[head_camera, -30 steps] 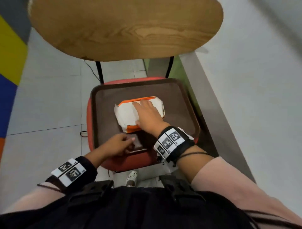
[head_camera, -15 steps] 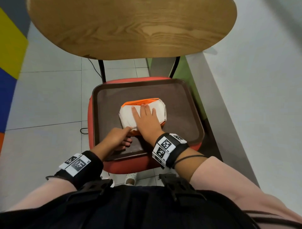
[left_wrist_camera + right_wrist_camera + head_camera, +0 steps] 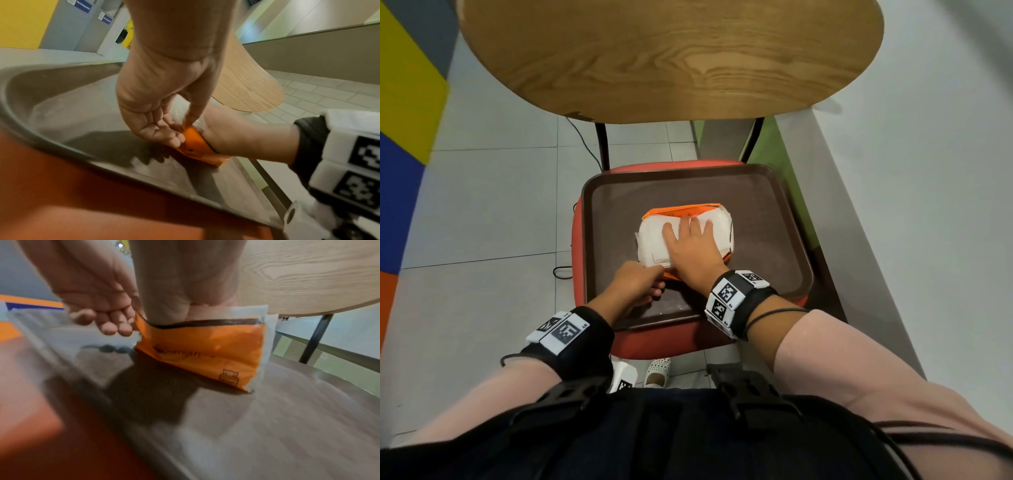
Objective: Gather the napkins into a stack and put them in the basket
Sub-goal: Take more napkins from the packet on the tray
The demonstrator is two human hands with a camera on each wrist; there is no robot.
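Observation:
A stack of white napkins (image 3: 652,240) lies in an orange plastic wrapper (image 3: 681,209) on a brown tray (image 3: 767,222). My right hand (image 3: 690,233) presses flat on top of the napkins with its fingers straight. My left hand (image 3: 652,275) is at the wrapper's near left corner, fingers curled, pinching the orange edge. The left wrist view shows that pinch on the wrapper (image 3: 195,146), with the right hand (image 3: 236,138) beside it. In the right wrist view the wrapper (image 3: 205,350) bulges under my palm. No basket is in view.
The tray sits on a red chair seat (image 3: 654,339) with a raised rim all round. The wooden chair back (image 3: 671,58) overhangs the far side. A grey ledge (image 3: 859,205) runs along the right. Tiled floor with a black cable (image 3: 561,270) lies left.
My left hand has moved forward from the tray's near edge to the wrapper's corner and taken hold of it. The right hand stays pressed on the napkins.

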